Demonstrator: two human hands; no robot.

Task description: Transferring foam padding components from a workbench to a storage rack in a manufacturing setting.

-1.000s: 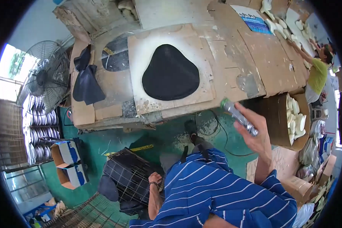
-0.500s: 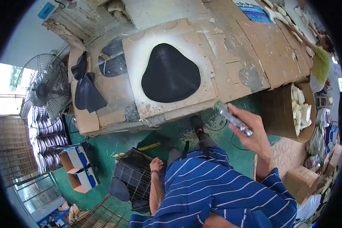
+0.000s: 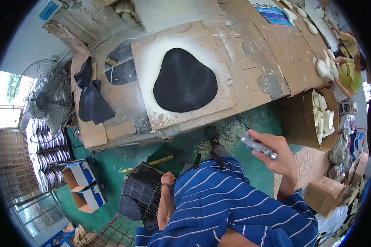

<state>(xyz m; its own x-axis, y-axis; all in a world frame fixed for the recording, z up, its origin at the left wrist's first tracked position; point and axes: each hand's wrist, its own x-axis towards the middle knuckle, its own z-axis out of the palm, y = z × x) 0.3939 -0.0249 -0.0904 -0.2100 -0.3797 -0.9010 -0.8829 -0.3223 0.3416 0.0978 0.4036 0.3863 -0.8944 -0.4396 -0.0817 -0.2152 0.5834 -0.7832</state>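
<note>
In my right hand (image 3: 278,154) is a silver spray gun (image 3: 257,145) with a green tip, held over the floor just off the table's front edge. The tip points toward the table. A black three-lobed pad (image 3: 184,80), narrow end away from me, lies on a board (image 3: 146,68) dusted white around it. My left hand (image 3: 167,178) is low beside my body, fingers curled, at the edge of a wire rack (image 3: 146,193). Dark pads lie in and against that rack. What the left fingers close on is hidden.
Folded black sheet pieces (image 3: 94,101) lie at the table's left end, near a large fan (image 3: 45,96). An open carton (image 3: 303,117) of cream-coloured pieces stands at the right. Beyond it, a person in yellow-green (image 3: 350,76) handles similar pieces. Small boxes (image 3: 84,185) stand on the floor at left.
My right hand and the spray gun have shifted slightly right and down, away from the table. At far right, the co-worker has drawn back from the table, now with cream pieces near the hands.
</note>
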